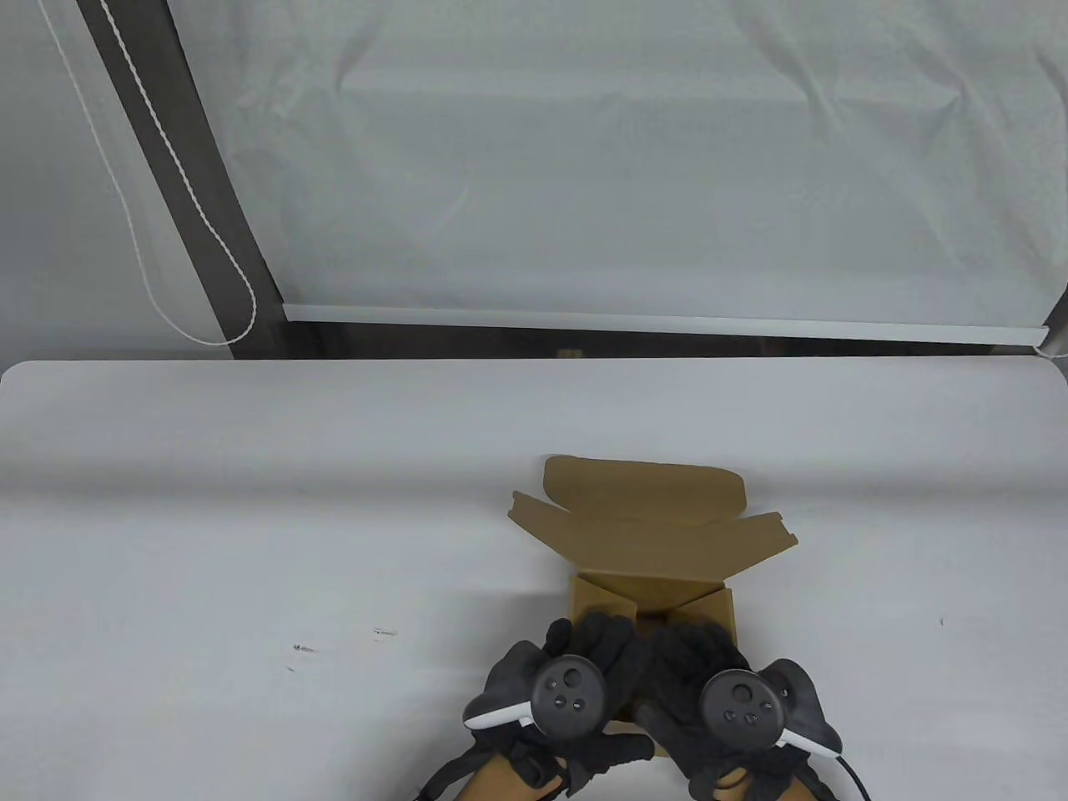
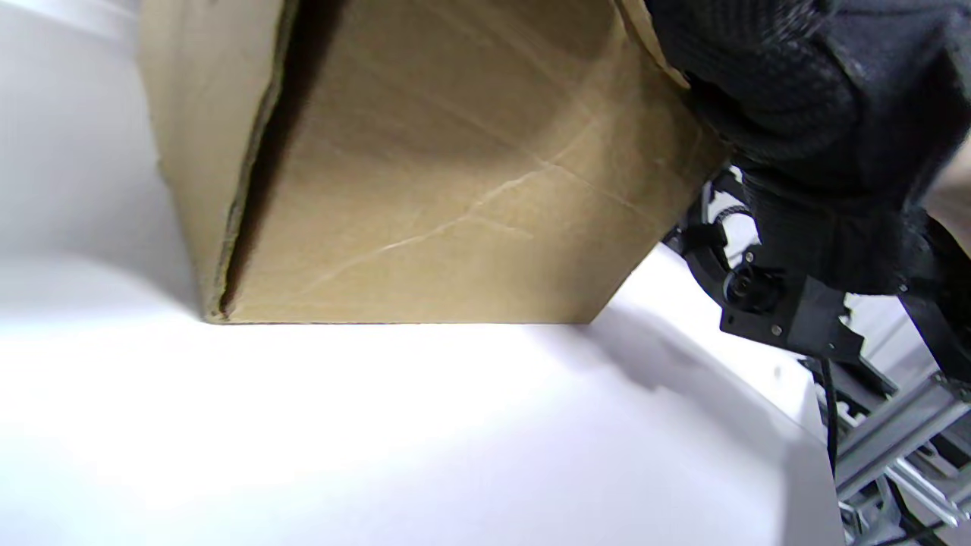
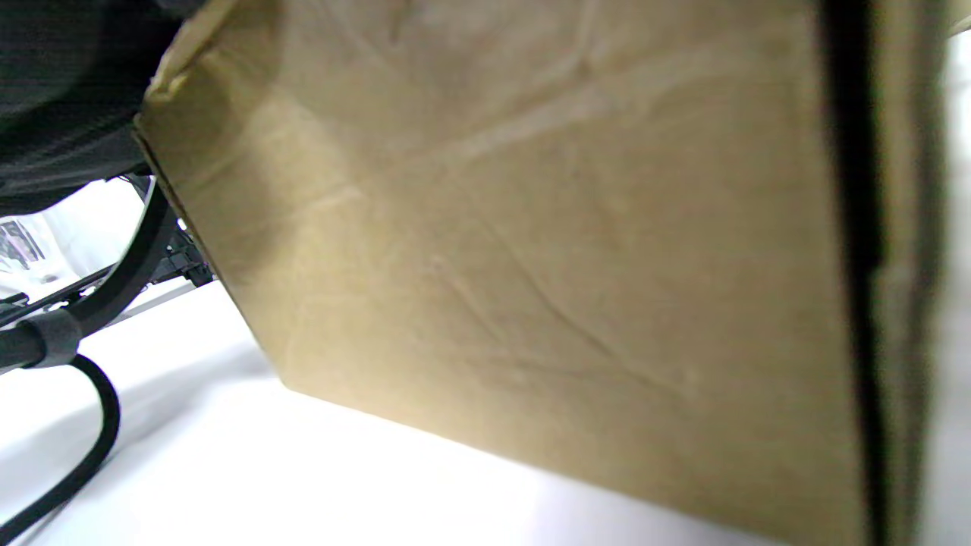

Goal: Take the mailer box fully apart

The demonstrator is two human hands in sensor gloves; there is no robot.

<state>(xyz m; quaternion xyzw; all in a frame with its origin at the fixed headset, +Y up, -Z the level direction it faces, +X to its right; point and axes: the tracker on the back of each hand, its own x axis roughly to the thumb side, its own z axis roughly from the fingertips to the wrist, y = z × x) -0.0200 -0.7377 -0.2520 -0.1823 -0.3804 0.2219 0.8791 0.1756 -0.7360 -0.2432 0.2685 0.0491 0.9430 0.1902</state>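
Observation:
A brown cardboard mailer box (image 1: 651,584) stands near the table's front edge, right of the middle. Its lid (image 1: 642,513) is open and leans back, with side flaps spread out. My left hand (image 1: 596,647) and right hand (image 1: 688,655) sit side by side on the box's near wall, fingers curled over its top edge into the box. The left wrist view shows an outer box wall (image 2: 455,189) with a black glove (image 2: 796,91) over its upper corner. The right wrist view shows the box wall (image 3: 546,265) close up, with a glove (image 3: 68,91) at its top left corner.
The white table (image 1: 250,517) spreads to the left and behind the box, with small dark marks (image 1: 300,647) on it. A white curtain (image 1: 634,167) and a hanging cord (image 1: 150,209) lie beyond the far edge. The table's edge (image 2: 804,425) and a metal frame (image 2: 903,432) show on the right in the left wrist view.

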